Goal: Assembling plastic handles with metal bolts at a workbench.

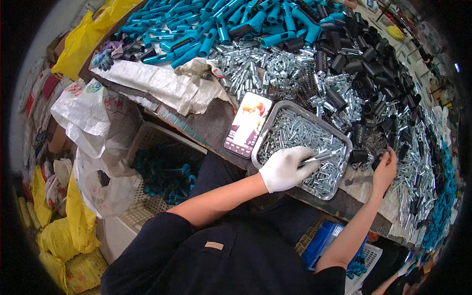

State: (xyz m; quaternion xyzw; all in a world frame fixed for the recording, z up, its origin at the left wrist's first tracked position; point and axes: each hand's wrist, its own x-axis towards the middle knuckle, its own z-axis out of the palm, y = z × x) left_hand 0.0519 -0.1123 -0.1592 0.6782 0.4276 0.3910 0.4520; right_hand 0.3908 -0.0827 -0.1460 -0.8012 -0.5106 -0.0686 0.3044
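Left hand (pixel 286 168), white-gloved, closed on slim silver metal pin (pixel 317 158), over shallow grey metal tray (pixel 269 129) heaped with small silver pins. Right hand (pixel 385 169), bare, fingers pinched on small dark part at tray's right; part too small to identify. Smartphone with lit screen (pixel 247 125) just left of tray. Beyond on surface (pixel 209 129): silver metal sleeves (pixel 255 66), black plastic tubes (pixel 364 54), blue plastic handles (pixel 206 29).
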